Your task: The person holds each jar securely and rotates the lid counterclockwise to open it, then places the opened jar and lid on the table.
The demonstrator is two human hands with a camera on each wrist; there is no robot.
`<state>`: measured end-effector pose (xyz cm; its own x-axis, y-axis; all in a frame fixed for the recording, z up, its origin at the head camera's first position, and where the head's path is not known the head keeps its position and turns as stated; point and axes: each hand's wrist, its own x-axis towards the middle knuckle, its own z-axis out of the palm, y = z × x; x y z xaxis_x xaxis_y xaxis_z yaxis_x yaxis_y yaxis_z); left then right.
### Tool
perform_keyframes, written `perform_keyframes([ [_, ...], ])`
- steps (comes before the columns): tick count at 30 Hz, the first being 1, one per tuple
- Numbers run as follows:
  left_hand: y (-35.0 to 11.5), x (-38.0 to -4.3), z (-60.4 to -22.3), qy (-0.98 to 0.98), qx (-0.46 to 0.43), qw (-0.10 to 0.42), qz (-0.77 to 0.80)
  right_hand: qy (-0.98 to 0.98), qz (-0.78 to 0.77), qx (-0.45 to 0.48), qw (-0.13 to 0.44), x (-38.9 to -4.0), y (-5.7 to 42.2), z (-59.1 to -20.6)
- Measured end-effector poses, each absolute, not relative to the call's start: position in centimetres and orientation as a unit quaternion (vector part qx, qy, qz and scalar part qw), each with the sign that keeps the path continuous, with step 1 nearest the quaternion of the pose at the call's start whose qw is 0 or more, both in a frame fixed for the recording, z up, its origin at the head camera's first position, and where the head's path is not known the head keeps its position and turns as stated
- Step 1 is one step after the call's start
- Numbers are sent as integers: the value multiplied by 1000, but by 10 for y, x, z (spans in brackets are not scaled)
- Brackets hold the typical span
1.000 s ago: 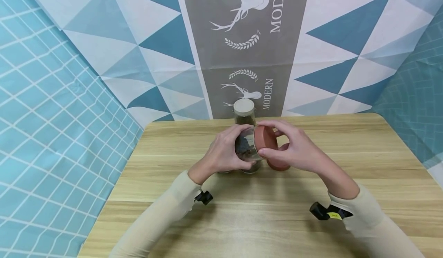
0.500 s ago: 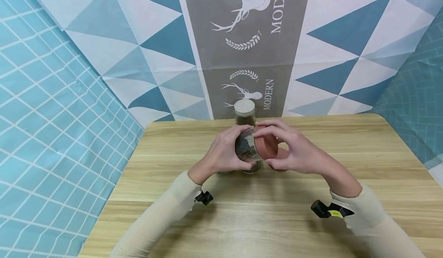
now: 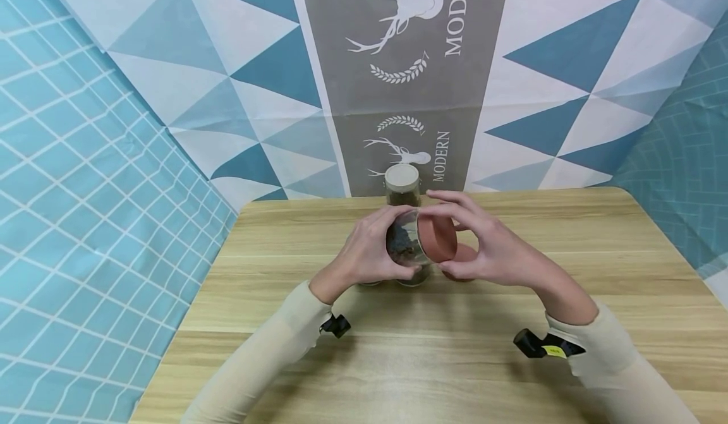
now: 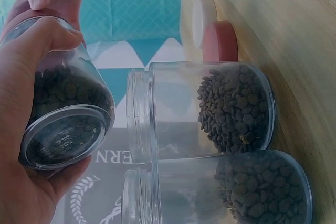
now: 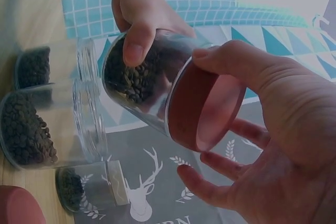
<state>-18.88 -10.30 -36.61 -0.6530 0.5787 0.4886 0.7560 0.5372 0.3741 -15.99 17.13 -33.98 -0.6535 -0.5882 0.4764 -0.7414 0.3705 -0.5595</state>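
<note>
My left hand (image 3: 370, 247) grips a clear glass jar (image 3: 402, 242), which is tilted on its side above the table. Dark beans (image 5: 137, 80) lie within it. A red lid (image 3: 436, 239) sits at the jar's mouth. Around that lid my right hand (image 3: 495, 247) is curved: in the right wrist view the thumb touches its rim, and the other fingers are spread along the opposite edge. Two lidless glass jars (image 4: 176, 114) of similar beans stand on the table below, largely hidden by the hands in the head view.
A white-lidded jar (image 3: 402, 181) stands at the back by the wall covering. Another red lid (image 3: 465, 265) rests on the wooden table (image 3: 398, 361) under my right hand. Beside it in the left wrist view is a white round piece (image 4: 202, 22).
My right hand's fingers have shifted around the red lid, and the index finger has lifted away from it. The left hand and jar have stayed in place.
</note>
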Motion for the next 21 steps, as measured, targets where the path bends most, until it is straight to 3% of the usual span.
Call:
perform_keyframes([
  [7,-104,-188,-365,-867,-380,150,-286,-830,392,385,99,-160,174,-340],
  [11,-104,-189,-366,-866,-380,153,-287,-823,434,361,61,-159,172,-337],
  [16,-104,-190,-367,-864,-382,154,-290,-826,499,261,-1,-155,170,-330],
  [21,-104,-191,-367,-862,-384,152,-294,-840,493,225,-18,-155,167,-326],
])
